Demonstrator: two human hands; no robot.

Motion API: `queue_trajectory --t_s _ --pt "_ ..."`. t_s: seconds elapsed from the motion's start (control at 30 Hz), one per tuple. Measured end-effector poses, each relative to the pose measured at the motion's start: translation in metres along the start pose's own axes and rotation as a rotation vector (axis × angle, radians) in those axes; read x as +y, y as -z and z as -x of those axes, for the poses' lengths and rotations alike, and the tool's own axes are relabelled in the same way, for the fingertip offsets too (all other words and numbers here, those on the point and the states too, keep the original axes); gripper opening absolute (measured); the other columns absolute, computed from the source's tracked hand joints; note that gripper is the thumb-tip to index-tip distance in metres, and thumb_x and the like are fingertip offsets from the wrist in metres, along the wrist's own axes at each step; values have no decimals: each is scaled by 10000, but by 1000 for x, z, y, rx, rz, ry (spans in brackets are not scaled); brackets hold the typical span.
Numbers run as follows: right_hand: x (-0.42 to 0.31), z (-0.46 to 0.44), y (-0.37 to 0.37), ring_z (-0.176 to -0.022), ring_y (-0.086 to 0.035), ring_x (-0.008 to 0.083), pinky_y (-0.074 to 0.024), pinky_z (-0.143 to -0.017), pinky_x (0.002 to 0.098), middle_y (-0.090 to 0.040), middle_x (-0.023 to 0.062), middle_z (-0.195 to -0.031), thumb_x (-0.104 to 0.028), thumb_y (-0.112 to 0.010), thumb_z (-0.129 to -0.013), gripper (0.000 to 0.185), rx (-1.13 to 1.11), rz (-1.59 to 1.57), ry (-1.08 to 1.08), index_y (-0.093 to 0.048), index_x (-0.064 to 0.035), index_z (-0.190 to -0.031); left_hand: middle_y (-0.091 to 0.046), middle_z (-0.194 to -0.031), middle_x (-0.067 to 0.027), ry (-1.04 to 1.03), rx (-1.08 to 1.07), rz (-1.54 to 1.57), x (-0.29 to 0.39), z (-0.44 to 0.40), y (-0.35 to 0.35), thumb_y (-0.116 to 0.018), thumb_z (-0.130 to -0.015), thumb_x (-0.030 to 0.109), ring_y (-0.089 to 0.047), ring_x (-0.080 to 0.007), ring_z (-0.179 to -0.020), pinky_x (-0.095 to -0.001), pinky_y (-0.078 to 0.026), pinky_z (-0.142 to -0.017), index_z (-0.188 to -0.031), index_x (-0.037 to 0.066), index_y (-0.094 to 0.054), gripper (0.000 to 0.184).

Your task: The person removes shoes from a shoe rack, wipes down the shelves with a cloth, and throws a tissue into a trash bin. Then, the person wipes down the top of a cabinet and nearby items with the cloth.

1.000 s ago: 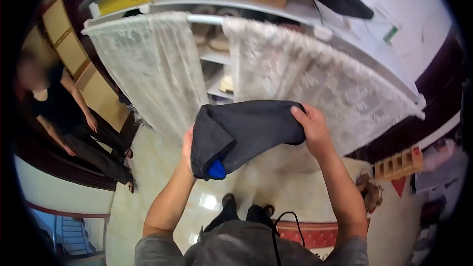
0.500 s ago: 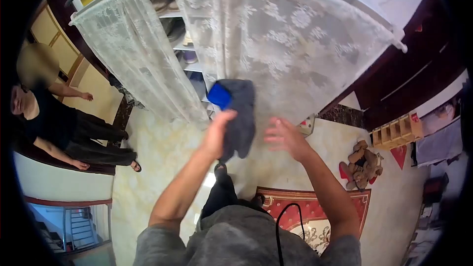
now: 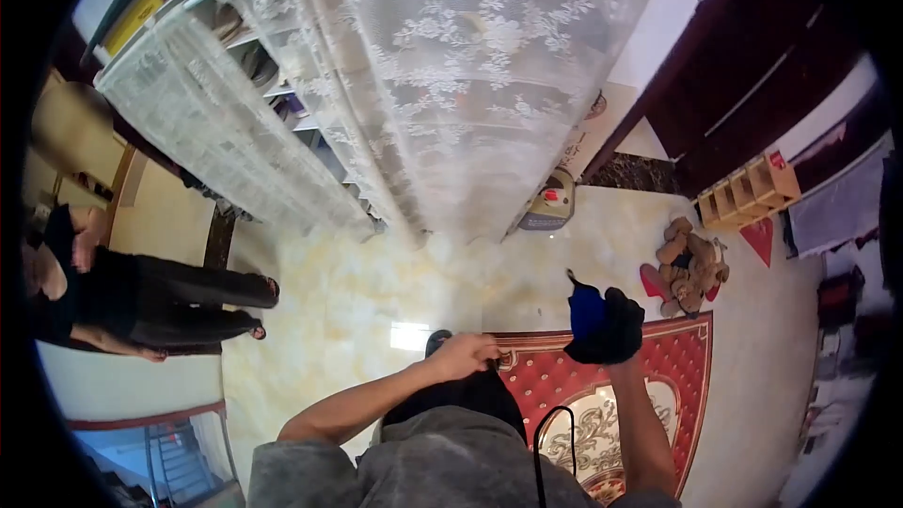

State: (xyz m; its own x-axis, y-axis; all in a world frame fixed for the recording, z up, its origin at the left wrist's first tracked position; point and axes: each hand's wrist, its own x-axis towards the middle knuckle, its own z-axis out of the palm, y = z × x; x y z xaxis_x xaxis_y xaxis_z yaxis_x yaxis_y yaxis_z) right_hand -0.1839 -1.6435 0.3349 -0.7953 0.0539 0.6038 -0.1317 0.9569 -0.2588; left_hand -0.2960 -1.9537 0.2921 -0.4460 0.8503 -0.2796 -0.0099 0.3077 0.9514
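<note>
My right hand [image 3: 622, 356] is raised at the right, above the patterned mat. A dark, soft cloth item with a blue patch [image 3: 590, 312] is bunched in it and hides most of the fingers. A thin dark tip sticks up from the item's upper left. My left hand [image 3: 467, 356] is low in front of my body, beside my dark trouser leg and the mat's left edge. Its fingers are curled inward, and whatever may be between them is hidden.
A white lace curtain [image 3: 489, 66] hangs over a shelf unit ahead. Brown plush toys [image 3: 691, 263] lie in a pile at the right near a wooden rack [image 3: 750, 193]. A red patterned mat [image 3: 550, 357] lies underfoot. Another person [image 3: 160, 296] stands at the left.
The dark and blue cloth item has gone from in front of the curtain to my right hand. My left hand has dropped toward my body and curled. The view has shifted.
</note>
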Motion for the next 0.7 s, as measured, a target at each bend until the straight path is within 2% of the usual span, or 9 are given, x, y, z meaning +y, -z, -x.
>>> queue_trajectory --t_s 0.07,0.1,0.17,0.23,0.33,0.43,0.57,0.63,0.7 --pt "-11 26 1 -894 -569 260 -434 -772 428 -590 94 -1037 -714 -758 -550 890 48 -450 -466 -558 -100 -1163 -684 -945 -155 110 -139 -545 -70 6 7 -559 -900 131 -674 -261 -828 -382 -534 -736 -1026 63 -651 170" --pt "-18 38 -2 -888 -564 266 -431 -770 425 -578 87 -1001 -726 -767 -513 903 80 -676 -693 -562 -100 -1131 -678 -927 -189 479 -290 -369 -66 11 17 -547 -871 186 -657 -354 -897 -442 -517 -765 -928 78 -636 150" --pt "-28 65 -15 -877 -555 278 -427 -766 418 -555 74 -929 -750 -783 -439 930 168 -1140 -1136 -568 -98 -1067 -674 -991 -185 354 -388 -707 -165 38 6 -582 -862 312 -657 -369 -929 -480 -525 -807 -1012 87 -640 277" --pt "-28 104 -30 -882 -547 290 -416 -782 422 -543 65 -902 -770 -790 -379 956 -42 -828 -917 -573 -107 -1033 -663 -1099 -144 416 -516 -967 -185 76 4 -639 -821 416 -621 -339 -1068 -536 -483 -871 -1110 135 -627 403" --pt "-57 96 -33 -803 -510 202 -395 -755 387 -469 -19 -779 -623 -732 -584 580 -379 -704 -936 -483 -165 -839 -655 -1066 -177 456 -736 -811 -224 89 -3 -600 -877 388 -621 -324 -1046 -519 -473 -862 -1124 126 -628 361" --pt "-71 87 -30 -733 -494 192 -395 -685 351 -438 -27 -738 -438 -663 -725 328 -682 -453 -467 -462 -185 -779 -654 -1044 -198 481 -470 -513 -201 98 5 -561 -911 325 -617 -346 -1018 -467 -475 -833 -1082 85 -642 306" --pt "-57 112 -46 -765 -496 215 -407 -701 369 -464 21 -774 -323 -620 -713 219 -156 -1657 -1219 -509 -182 -837 -667 -986 -158 620 -747 -273 -206 122 32 -541 -912 249 -616 -284 -972 -430 -482 -802 -1028 32 -643 266" --pt "-44 127 -55 -786 -495 212 -413 -719 375 -470 39 -781 -327 -608 -741 229 -338 -1325 -1117 -517 -172 -883 -669 -921 -98 979 -790 -92 -186 110 25 -539 -898 220 -605 -203 -885 -424 -495 -748 -1026 7 -634 266" --pt "-13 173 -87 -792 -493 199 -420 -724 360 -473 52 -780 -349 -588 -824 242 -701 -190 -385 -512 -151 -941 -663 -834 -90 689 -1076 -168 -239 93 15 -573 -871 212 -594 -219 -748 -416 -477 -631 -947 26 -644 213"
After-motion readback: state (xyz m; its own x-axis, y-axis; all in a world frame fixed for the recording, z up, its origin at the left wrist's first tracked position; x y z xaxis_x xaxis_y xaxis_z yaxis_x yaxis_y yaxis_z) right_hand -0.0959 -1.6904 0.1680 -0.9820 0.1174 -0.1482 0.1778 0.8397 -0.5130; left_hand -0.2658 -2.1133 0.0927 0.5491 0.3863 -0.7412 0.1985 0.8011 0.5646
